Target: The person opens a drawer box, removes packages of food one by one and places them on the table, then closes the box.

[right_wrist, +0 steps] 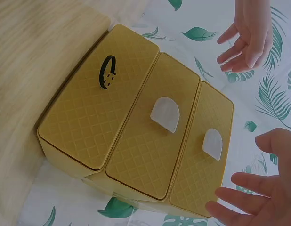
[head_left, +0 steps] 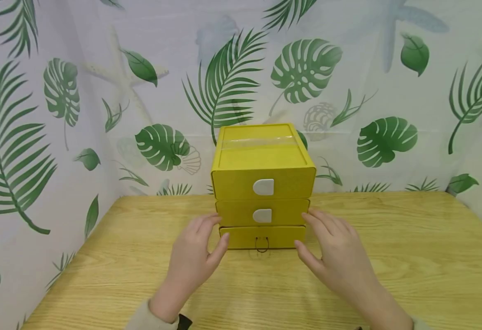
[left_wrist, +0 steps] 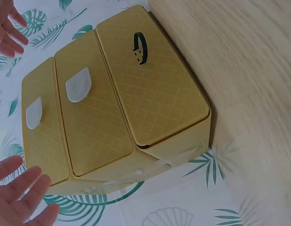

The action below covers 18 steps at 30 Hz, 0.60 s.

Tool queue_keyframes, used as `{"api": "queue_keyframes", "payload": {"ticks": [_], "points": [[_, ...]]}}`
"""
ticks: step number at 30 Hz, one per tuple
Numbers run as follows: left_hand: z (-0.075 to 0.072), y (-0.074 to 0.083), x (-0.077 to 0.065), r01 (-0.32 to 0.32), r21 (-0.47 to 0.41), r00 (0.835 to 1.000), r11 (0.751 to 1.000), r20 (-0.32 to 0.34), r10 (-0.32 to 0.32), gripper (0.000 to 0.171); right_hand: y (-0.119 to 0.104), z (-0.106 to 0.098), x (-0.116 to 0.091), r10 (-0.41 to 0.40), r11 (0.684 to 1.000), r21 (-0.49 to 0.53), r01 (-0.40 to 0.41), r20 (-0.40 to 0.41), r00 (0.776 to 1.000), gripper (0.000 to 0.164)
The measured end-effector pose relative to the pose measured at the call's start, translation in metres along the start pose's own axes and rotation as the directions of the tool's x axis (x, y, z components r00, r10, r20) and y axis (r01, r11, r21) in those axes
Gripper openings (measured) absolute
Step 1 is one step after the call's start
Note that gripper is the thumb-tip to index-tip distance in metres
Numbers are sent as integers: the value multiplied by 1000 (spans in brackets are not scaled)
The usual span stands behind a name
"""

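Observation:
A yellow three-drawer box [head_left: 263, 183] stands on the table near the back. White tabs serve as pulls on the top drawer [head_left: 263, 183] and middle drawer [head_left: 245, 213]; a thin dark loop handle [right_wrist: 106, 71] is on the bottom drawer [right_wrist: 89, 122]. All three drawers are closed. My left hand [head_left: 195, 256] is beside the box's lower left side, fingers spread and relaxed. On the opposite side, my right hand [head_left: 340, 252] has its fingers loosely bent, fingertips near the lower right edge. In the wrist views both hands hold nothing and appear apart from the drawer fronts.
Clear tape [head_left: 257, 142] runs across the box's top. Behind it hangs a white cloth [head_left: 232, 13] printed with green leaves, which also covers the left side. The wood-grain table [head_left: 410, 256] extends to both sides of the box.

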<state>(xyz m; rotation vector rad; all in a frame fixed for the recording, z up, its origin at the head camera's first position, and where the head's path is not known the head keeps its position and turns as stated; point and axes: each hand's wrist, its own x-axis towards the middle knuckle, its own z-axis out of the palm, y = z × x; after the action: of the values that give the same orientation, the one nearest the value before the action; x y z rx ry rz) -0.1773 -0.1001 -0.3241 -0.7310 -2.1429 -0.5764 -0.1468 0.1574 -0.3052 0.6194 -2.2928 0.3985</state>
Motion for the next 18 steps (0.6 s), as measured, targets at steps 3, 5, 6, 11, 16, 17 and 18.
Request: {"api": "queue_keyframes", "payload": {"ticks": [3,5,6,11,16,17,18], "points": [[0,-4,3,13,-64,999,998,-48,-16,25,-1,0,1,-20,1000,22,21,-48,999,42],[1,-7,5,24,-110,997,994,-68,-32,21,-1,1,2,-33,999,28,35,-77,996,42],[1,-9,7,23,-139,996,990,-81,-35,19,-2,1,3,-40,999,28,42,-89,995,42],[4,-18,17,-1,-260,981,966,-188,-50,11,-2,2,3,-56,998,31,60,-121,991,42],[7,-25,25,51,-359,956,932,-251,-149,11,-2,3,2,-70,997,32,76,-142,987,40],[7,-26,27,74,-378,952,923,-250,-179,11,-2,4,2,-74,996,31,80,-145,987,39],[8,-27,29,96,-395,947,914,-247,-206,11,-2,4,1,-78,996,31,83,-148,986,39]]}}
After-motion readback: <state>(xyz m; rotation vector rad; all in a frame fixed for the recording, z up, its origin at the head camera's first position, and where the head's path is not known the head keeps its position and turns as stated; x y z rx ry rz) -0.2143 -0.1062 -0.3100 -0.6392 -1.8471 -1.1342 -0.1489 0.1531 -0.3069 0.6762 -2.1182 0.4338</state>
